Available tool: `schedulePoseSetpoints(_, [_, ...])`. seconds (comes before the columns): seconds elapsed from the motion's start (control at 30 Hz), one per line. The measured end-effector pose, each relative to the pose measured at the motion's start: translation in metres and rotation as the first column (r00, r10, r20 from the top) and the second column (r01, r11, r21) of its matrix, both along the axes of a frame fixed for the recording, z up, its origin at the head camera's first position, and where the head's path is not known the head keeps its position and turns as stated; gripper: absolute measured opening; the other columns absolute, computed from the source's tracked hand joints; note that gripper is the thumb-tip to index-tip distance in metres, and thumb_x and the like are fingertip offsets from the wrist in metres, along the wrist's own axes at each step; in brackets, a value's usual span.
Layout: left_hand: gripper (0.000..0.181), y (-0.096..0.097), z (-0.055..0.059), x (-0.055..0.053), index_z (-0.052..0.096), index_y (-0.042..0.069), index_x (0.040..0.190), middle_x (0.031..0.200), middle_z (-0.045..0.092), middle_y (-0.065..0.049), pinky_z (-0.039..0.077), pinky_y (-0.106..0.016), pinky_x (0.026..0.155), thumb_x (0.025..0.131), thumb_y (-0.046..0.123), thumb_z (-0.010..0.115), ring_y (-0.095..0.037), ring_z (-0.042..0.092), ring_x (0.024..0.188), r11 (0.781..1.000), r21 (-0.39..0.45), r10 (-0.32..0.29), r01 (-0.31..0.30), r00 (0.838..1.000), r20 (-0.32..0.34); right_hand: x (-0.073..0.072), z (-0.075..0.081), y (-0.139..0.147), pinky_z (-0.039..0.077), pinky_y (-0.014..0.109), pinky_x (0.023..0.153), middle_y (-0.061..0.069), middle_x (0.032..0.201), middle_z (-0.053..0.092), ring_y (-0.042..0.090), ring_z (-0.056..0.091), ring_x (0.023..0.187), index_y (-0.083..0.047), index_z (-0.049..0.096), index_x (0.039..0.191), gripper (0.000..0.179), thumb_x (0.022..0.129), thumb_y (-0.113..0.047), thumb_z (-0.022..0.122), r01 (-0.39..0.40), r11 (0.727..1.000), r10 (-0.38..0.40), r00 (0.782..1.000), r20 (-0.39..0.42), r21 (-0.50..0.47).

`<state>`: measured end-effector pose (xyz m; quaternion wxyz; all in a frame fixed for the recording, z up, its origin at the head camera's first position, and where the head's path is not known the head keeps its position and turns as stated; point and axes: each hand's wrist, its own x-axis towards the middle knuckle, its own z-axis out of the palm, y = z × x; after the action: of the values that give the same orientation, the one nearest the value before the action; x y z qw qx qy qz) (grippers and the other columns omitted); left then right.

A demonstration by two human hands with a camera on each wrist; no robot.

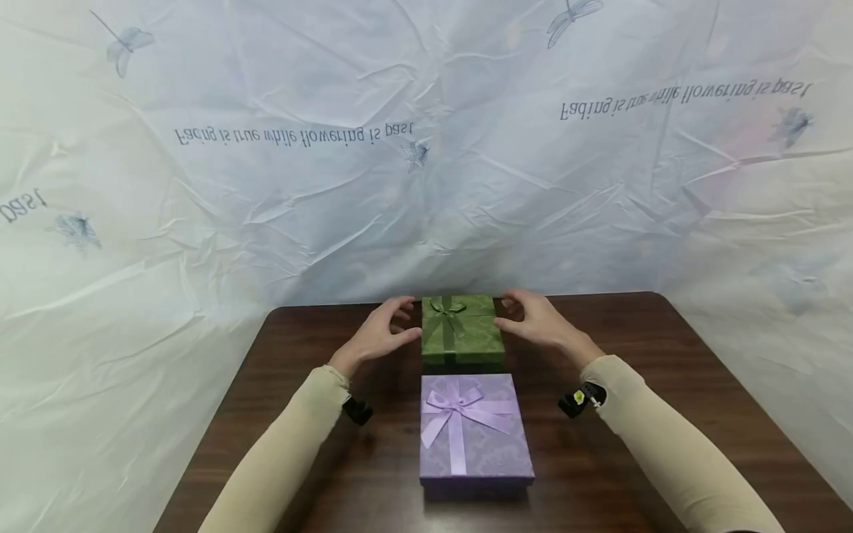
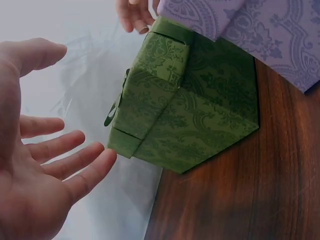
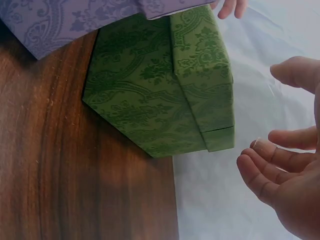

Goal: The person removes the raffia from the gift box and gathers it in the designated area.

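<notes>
Pale printed sheeting (image 1: 426, 200) hangs behind our dark wooden table (image 1: 640, 326).
From the head, we see our left hand (image 1: 376, 333) and right hand (image 1: 540, 320) flanking the green box (image 1: 472, 337), which sits near the table's far edge, beyond the purple box (image 1: 489, 448). From the left wrist, our left fingers (image 2: 92, 175) spread loosely, grasping nothing, just beside the green box; we cannot tell whether they touch it. From the right wrist, our right fingers (image 3: 257, 180) are released, a gap between them and the green box.

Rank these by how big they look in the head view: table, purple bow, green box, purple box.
Largest to smallest:
table
purple box, partly because it's nearer the camera
green box
purple bow
</notes>
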<state>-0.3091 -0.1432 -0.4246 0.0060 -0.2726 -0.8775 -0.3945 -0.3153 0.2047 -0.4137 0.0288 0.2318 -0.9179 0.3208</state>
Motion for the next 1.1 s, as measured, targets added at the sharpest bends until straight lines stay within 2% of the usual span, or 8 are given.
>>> schedulePoseSetpoints(0.17, [0.066,0.004,-0.004,-0.003,0.04,0.011,0.146,0.137,0.051,-0.012,0.054,-0.045,0.093,0.091,0.033,0.069,-0.028,0.057,0.117,0.999,0.048,0.021,-0.023,0.999,0.045,0.0,-0.005,0.0,0.052,0.049,0.091,0.017,0.123,0.06,0.032,0.06,0.11,0.0,0.048,0.138,0.065,0.091,-0.04,0.068,0.017,0.999,-0.017,1.0,0.02,-0.027])
schedulePoseSetpoints(0.3, [0.063,0.007,-0.005,-0.004,0.045,0.006,0.142,0.132,0.054,-0.012,0.055,-0.043,0.091,0.09,0.033,0.07,-0.027,0.059,0.112,0.997,0.061,0.04,-0.044,0.997,0.07,-0.001,-0.007,-0.002,0.053,0.047,0.088,0.016,0.121,0.062,0.031,0.061,0.108,0.0,0.049,0.137,0.064,0.09,-0.038,0.069,0.045,0.997,-0.042,0.998,0.055,-0.058])
schedulePoseSetpoints(0.47, [0.058,0.01,-0.009,-0.006,0.049,0.003,0.136,0.125,0.058,-0.013,0.056,-0.041,0.085,0.09,0.031,0.07,-0.025,0.062,0.104,0.992,0.094,0.07,-0.083,0.989,0.131,-0.004,-0.013,-0.002,0.056,0.043,0.081,0.015,0.119,0.063,0.029,0.064,0.103,-0.002,0.049,0.138,0.063,0.091,-0.039,0.067,0.098,0.992,-0.086,0.986,0.143,-0.076])
schedulePoseSetpoints(0.53, [0.058,0.01,-0.012,-0.005,0.048,0.003,0.137,0.124,0.058,-0.014,0.056,-0.044,0.084,0.091,0.03,0.069,-0.026,0.063,0.102,0.986,0.138,0.067,-0.093,0.981,0.182,-0.005,-0.016,-0.001,0.057,0.042,0.08,0.018,0.12,0.063,0.03,0.067,0.099,-0.001,0.047,0.139,0.064,0.092,-0.04,0.066,0.118,0.988,-0.095,0.974,0.206,-0.1])
schedulePoseSetpoints(0.63, [0.058,0.012,-0.016,-0.004,0.046,0.002,0.138,0.125,0.055,-0.017,0.056,-0.05,0.086,0.092,0.028,0.069,-0.03,0.064,0.099,0.972,0.21,0.043,-0.103,0.961,0.273,-0.006,-0.02,-0.001,0.058,0.044,0.083,0.023,0.122,0.061,0.034,0.069,0.096,0.003,0.044,0.14,0.065,0.093,-0.037,0.064,0.141,0.975,-0.082,0.946,0.313,-0.171])
schedulePoseSetpoints(0.77, [0.059,0.013,-0.02,-0.003,0.044,0.001,0.14,0.126,0.053,-0.019,0.053,-0.055,0.09,0.092,0.026,0.068,-0.035,0.063,0.102,0.958,0.263,0.012,-0.113,0.934,0.357,-0.007,-0.024,-0.001,0.056,0.048,0.09,0.03,0.128,0.054,0.037,0.066,0.102,0.008,0.039,0.142,0.065,0.095,-0.031,0.063,0.156,0.952,-0.038,0.914,0.405,-0.262])
schedulePoseSetpoints(0.97, [0.061,0.014,-0.023,-0.002,0.041,-0.003,0.14,0.126,0.051,-0.023,0.052,-0.057,0.091,0.093,0.024,0.067,-0.047,0.056,0.111,0.941,0.316,-0.02,-0.119,0.914,0.404,-0.009,-0.027,-0.002,0.053,0.052,0.094,0.032,0.129,0.052,0.037,0.063,0.106,0.01,0.036,0.143,0.065,0.097,-0.027,0.062,0.162,0.927,0.014,0.887,0.462,-0.339])
schedulePoseSetpoints(1.1, [0.06,0.015,-0.024,-0.002,0.041,-0.004,0.14,0.124,0.051,-0.023,0.053,-0.055,0.091,0.093,0.024,0.067,-0.048,0.055,0.113,0.933,0.334,-0.029,-0.131,0.901,0.433,-0.011,-0.03,-0.003,0.051,0.054,0.095,0.031,0.129,0.054,0.032,0.065,0.102,0.01,0.036,0.143,0.066,0.096,-0.028,0.062,0.187,0.912,0.024,0.865,0.501,-0.366])
